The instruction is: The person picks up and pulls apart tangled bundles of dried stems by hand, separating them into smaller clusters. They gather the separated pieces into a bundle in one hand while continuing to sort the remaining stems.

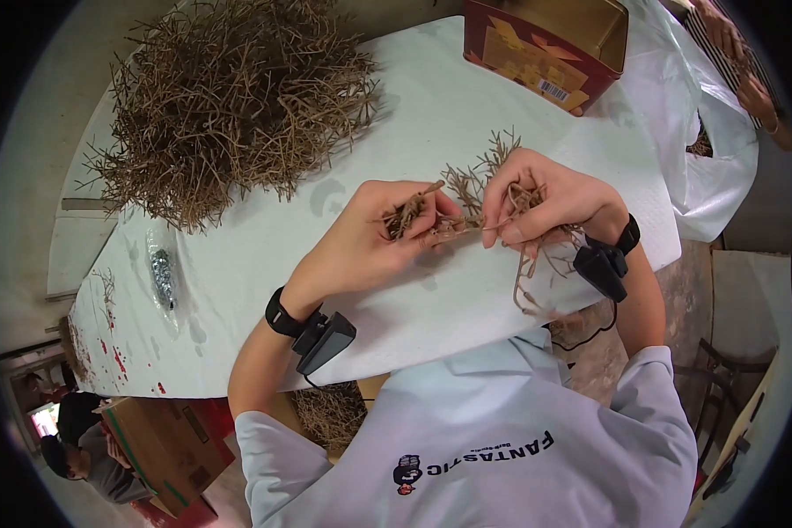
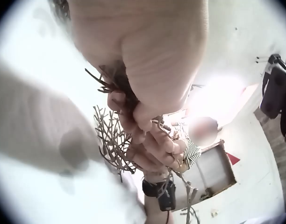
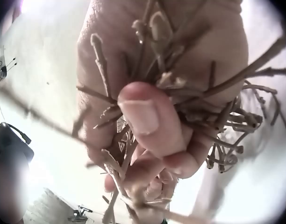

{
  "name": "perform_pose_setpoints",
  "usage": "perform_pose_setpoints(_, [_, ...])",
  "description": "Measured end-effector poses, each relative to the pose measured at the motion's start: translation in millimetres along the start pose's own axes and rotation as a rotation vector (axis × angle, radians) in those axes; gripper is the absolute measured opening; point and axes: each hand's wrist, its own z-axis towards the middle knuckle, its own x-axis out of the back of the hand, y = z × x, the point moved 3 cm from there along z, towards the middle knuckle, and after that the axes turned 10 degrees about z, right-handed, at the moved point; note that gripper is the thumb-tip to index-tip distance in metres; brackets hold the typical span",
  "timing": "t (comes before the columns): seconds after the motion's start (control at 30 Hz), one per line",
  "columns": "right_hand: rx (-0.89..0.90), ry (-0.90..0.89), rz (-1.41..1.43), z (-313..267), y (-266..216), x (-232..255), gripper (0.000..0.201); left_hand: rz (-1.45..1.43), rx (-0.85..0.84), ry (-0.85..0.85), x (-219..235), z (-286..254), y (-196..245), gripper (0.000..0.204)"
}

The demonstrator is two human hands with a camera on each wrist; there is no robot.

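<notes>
Both hands meet over the white-covered table (image 1: pixel 466 304), fingertips close together. My left hand (image 1: pixel 361 233) curls round a small bundle of short brown twigs (image 1: pixel 403 217), and its thumb and forefinger are at a thin stem between the hands. My right hand (image 1: pixel 568 198) grips several branching dry twigs (image 1: pixel 475 183); forked ends stick out above and below the fist. The right wrist view shows its thumb (image 3: pixel 147 121) bent over the stems (image 3: pixel 112 172). In the left wrist view the spread twigs (image 2: pixel 110 140) stand out beside the right fingers.
A large heap of dry twigs (image 1: pixel 238 106) covers the table's far left. Below it lies a clear plastic-wrapped item (image 1: pixel 162 277). An open red and gold tin (image 1: pixel 537 57) stands at the back. Another person's hands (image 1: pixel 735 62) show at upper right; a person with a cardboard box (image 1: pixel 163 449) is lower left.
</notes>
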Motion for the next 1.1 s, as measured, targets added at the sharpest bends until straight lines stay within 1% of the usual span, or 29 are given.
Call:
perform_pose_setpoints(0.1, [-0.014,0.017,-0.001,3,4,-1,0.014,0.191,-0.051,0.024,0,-2,-3,0.033])
perform_pose_setpoints(0.13, [-0.018,0.027,-0.003,4,4,-1,0.014,0.192,-0.051,0.027,1,-2,-3,0.033])
perform_pose_setpoints(0.17, [-0.018,0.024,-0.006,5,3,-1,0.014,0.272,-0.058,0.065,2,-2,-1,0.031])
perform_pose_setpoints(0.23, [-0.027,0.079,-0.049,7,1,-1,0.016,0.433,-0.066,0.139,5,-3,1,0.027])
perform_pose_setpoints(0.27, [-0.031,0.107,-0.07,8,1,-1,0.017,0.433,-0.065,0.141,6,-3,1,0.027])
perform_pose_setpoints(0.3, [-0.033,0.105,-0.07,9,3,-2,0.017,0.493,-0.069,0.168,7,-2,-1,0.025])
perform_pose_setpoints(0.37, [0.075,0.109,-0.156,13,8,-6,0.021,0.615,-0.077,0.222,11,-1,-5,0.023])
perform_pose_setpoints(0.4, [0.128,0.11,-0.197,14,8,-8,0.023,0.615,-0.074,0.223,13,-1,-8,0.023])
perform_pose_setpoints(0.43, [0.127,0.108,-0.196,14,9,-8,0.023,0.64,-0.127,0.237,16,0,-11,0.021])
perform_pose_setpoints(0.5, [0.181,0.129,-0.261,14,7,-7,0.025,0.688,-0.235,0.261,22,2,-11,0.02])
perform_pose_setpoints(0.57, [0.208,0.144,-0.299,11,4,-7,0.027,0.725,-0.257,0.253,26,3,-11,0.021])
perform_pose_setpoints(0.67, [0.309,0.176,-0.436,9,-1,-9,0.024,0.807,-0.288,0.236,30,4,-4,0.022])
perform_pose_setpoints(0.8, [0.385,0.201,-0.491,7,-4,-9,0.023,0.906,-0.294,0.225,32,7,-6,0.023])
perform_pose_setpoints(0.83, [0.387,0.201,-0.494,2,-6,-6,0.023,1.014,-0.312,0.302,38,6,-9,0.023])
perform_pose_setpoints(0.9, [0.486,0.251,-0.546,-20,-10,6,0.024,1.229,-0.344,0.454,57,2,-14,0.023])
perform_pose_setpoints(0.93, [0.535,0.271,-0.574,-25,-14,10,0.024,1.182,-0.236,0.614,88,-8,-8,0.019])
perform_pose_setpoints(0.97, [0.542,0.264,-0.579,-24,-17,14,0.024,1.131,-0.129,0.774,120,-20,0,0.016])
perform_pose_setpoints(1.0, [0.509,0.34,-0.51,-24,-19,22,0.025,1.136,-0.142,0.77,131,-23,0,0.016])
perform_pose_setpoints(1.07, [0.424,0.501,-0.361,-30,-17,32,0.027,0.666,-0.342,0.868,142,-27,-5,0.008])
perform_pose_setpoints(1.1, [0.43,0.505,-0.364,-28,-18,31,0.027,0.666,-0.35,0.866,130,-21,3,0.008])
